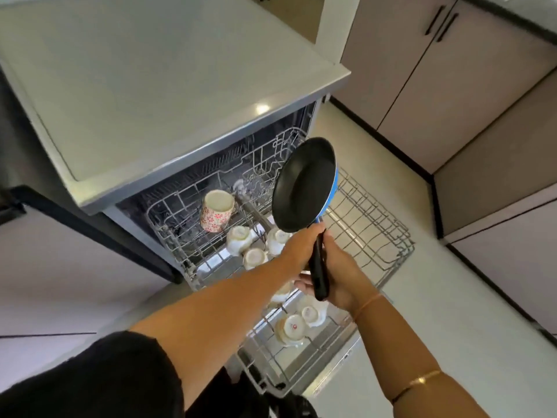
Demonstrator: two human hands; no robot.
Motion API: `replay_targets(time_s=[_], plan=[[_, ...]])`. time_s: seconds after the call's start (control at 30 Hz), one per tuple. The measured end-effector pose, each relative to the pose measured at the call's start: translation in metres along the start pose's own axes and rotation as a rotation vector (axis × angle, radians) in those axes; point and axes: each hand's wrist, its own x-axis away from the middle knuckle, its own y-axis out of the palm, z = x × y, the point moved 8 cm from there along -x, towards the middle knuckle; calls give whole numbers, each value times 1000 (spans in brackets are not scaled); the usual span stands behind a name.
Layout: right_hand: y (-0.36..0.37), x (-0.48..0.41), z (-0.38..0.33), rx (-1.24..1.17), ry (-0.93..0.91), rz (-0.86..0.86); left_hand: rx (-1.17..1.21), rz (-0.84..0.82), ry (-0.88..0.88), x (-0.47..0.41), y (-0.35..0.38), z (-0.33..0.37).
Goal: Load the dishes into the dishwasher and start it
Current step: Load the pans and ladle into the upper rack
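Pan round, glossy black inside, blue outside

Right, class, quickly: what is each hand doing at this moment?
Left hand: closed on the handle of the frying pan.
Right hand: closed on the same handle, lower down.

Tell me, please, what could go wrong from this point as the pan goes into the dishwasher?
1. The frying pan, gripped by the left hand and right hand, hangs tilted over the white cups; lowered there, it may knock or chip them.
2. Its long handle might snag the rack wires or jut out; the bare right section looks safer.
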Motion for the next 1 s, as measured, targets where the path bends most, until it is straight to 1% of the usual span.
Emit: replay_targets(time_s=[0.07,0.1,0.17,0.2,0.27,0.3,0.33,0.4,0.47,0.53,0.6,0.67,0.77,0.9,1.0], plan=[[-4,-18,-8,-22,-17,46,35,-45,19,-21,-1,1],[-5,-23,-14,-41,-24,96,44,-57,38,-31,-1,4],[-12,-34,-28,47,-107,222,3,-133,57,-40,5,12],[-18,-42,-34,144,-167,289,-23,-184,48,-47,8,13],[-24,-54,-52,510,-338,405,-45,-216,51,-61,6,17],[-24,-55,-61,692,-418,445,-74,-201,55,-67,3,18],[-27,-62,-62,808,-432,486,-104,-175,49,-73,-3,18],[-33,-71,-61,912,-400,542,-117,-102,41,-87,-15,17],[-35,-80,-61,1047,-379,590,-150,15,65,-95,-35,21],[-34,-91,-60,1163,-359,614,-306,114,93,-102,-58,22],[-33,-100,-60,1213,-368,647,-458,225,134,-106,-81,21],[-31,-107,-60,1267,-395,687,-496,301,154,-107,-99,20],[-30,-122,-58,1277,-415,714,-592,281,241,-107,-107,23],[-25,-143,-50,1180,-396,675,-707,277,318,-107,-110,18],[-19,-159,-38,1070,-368,620,-708,280,333,-108,-113,11]])
